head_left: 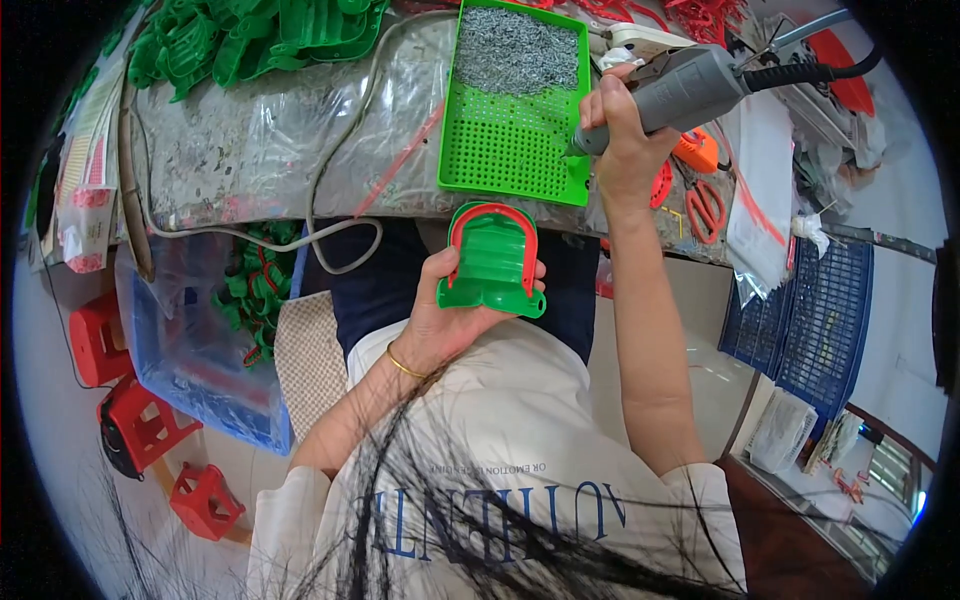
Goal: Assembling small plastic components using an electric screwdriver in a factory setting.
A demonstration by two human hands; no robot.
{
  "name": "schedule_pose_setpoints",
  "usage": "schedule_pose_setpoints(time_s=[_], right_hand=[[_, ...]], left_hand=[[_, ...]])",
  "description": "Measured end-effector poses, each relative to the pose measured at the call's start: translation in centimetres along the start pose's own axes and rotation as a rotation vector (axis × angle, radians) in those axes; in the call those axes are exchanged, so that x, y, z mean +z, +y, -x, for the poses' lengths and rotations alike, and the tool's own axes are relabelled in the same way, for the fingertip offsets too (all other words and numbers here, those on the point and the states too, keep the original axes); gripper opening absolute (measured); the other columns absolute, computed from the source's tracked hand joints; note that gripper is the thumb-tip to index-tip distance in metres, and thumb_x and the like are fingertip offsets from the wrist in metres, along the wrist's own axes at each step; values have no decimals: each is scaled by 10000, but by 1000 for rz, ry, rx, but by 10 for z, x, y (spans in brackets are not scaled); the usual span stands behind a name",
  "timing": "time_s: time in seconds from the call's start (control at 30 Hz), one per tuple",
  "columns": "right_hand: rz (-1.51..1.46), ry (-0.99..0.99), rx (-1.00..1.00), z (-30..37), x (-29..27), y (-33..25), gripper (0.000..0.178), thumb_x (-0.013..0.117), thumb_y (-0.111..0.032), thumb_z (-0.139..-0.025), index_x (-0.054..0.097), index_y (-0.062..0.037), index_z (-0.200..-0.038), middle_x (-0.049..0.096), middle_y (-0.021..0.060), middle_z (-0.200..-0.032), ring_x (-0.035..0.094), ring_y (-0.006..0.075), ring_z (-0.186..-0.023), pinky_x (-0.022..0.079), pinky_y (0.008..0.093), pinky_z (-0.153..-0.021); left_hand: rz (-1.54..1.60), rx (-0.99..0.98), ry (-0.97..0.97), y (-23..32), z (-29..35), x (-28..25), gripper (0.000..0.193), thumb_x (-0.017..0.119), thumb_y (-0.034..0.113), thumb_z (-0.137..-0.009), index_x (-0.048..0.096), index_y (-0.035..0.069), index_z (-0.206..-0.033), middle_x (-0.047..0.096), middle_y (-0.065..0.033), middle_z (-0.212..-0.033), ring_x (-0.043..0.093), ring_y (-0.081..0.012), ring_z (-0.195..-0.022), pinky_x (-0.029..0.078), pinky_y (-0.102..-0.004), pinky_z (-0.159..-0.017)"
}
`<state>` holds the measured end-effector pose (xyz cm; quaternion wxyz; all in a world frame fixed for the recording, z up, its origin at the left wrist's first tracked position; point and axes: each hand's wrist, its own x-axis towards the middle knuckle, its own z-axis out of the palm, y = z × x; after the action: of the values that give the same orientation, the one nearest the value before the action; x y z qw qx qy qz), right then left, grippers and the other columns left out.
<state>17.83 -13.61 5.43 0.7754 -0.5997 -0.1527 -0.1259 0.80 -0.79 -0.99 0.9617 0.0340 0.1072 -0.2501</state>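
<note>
My left hand [445, 315] is closed around a green plastic part [493, 265], held in front of my lap near the table's front edge. A red U-shaped handle [495, 210] sits in that part. My right hand [632, 150] grips a grey electric screwdriver [690, 88], its cable running off to the upper right. The tool's tip end is over the right side of a bright green perforated tray [449, 130]. Small silvery screws [515, 50] are heaped at the tray's far end. Whether a screw is on the tip, I cannot tell.
More green plastic parts [260, 45] lie piled at the far left. Red-handled scissors [706, 212] and an orange tool [698, 150] lie right of the tray. A grey cable [335, 170] crosses the table. A blue bin [180, 375] with green-and-red pieces stands left, near red stools [208, 500].
</note>
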Motion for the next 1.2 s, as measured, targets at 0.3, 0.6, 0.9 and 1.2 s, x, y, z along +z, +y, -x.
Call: schedule_pose_setpoints(time_s=[0.3,0.6,0.9,1.2], right_hand=[[42,4,-6,2,2,-1,117,583,-3,-835,509,14,-923,460,14,-636,430,102,-507,390,271,-504],[-86,10,-113,-1,11,-32,131,594,-5,-822,535,31,-932,467,19,-626,432,100,-536,395,272,-520],[-281,-178,187,59,29,-82,143,581,-1,-819,535,58,-941,473,45,-591,449,121,-474,382,258,-464],[-96,-180,222,77,31,-82,168,564,-136,-836,545,-24,-961,413,3,-529,389,122,-448,337,284,-498]], left_hand=[[29,-9,-29,0,1,-6,701,534,462,-818,405,-25,-1306,513,-265,-1220,541,-356,-1099,415,-458,-978],[9,57,-7,0,-3,-5,692,550,461,-819,408,-6,-1309,511,-242,-1234,523,-330,-1133,401,-454,-1000],[10,98,-36,-1,-2,-3,665,561,448,-826,421,7,-1302,516,-235,-1237,525,-319,-1137,402,-451,-1000],[6,102,15,-4,5,3,631,561,438,-830,440,30,-1295,531,-202,-1237,540,-325,-1113,402,-453,-998]])
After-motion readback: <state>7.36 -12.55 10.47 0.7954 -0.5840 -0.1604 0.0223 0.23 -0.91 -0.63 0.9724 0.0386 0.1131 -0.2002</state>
